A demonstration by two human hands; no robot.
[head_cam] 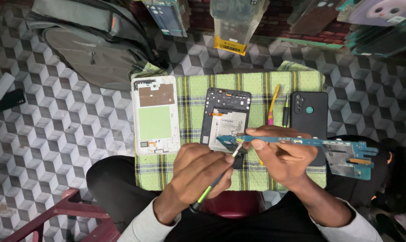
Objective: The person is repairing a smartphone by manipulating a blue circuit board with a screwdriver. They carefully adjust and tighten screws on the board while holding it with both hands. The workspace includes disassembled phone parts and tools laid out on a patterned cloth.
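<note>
My right hand [281, 154] holds a long blue circuit board [346, 157] level above a green checked cloth [256, 83]. My left hand [198, 172] grips a thin tool with a green and black handle [209, 188]; its tip touches the board's left end. Under the board lies an opened black phone frame with a battery [225, 114]. A white phone back panel [155, 114] lies to the left on the cloth.
A black phone [309, 110] lies on the cloth's right side, with a yellow-pink tool [273, 105] and a dark screwdriver [285, 112] beside it. A grey backpack [91, 40] rests on the patterned floor. Phone cases [232, 22] hang at the top. A maroon stool [59, 215] stands lower left.
</note>
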